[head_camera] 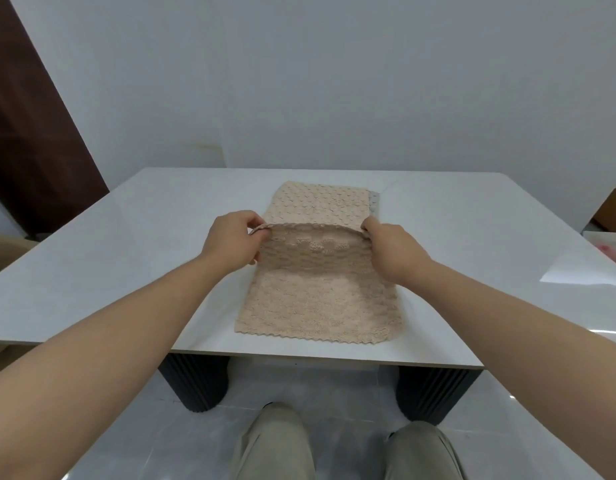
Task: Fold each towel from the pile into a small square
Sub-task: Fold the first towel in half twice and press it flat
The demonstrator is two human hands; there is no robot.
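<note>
My left hand [230,239] and right hand [389,247] pinch towel [317,299] at 9 and 3 o'clock edges; soft, limp, light, sags between grips.

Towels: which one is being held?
The nearer tan towel, far edge pinched by left hand and right hand; the paler towel behind lies flat.

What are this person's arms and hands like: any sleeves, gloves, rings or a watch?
The left hand and right hand are bare: no gloves, rings or watch show. No sleeve reaches into view above either wrist.
</note>
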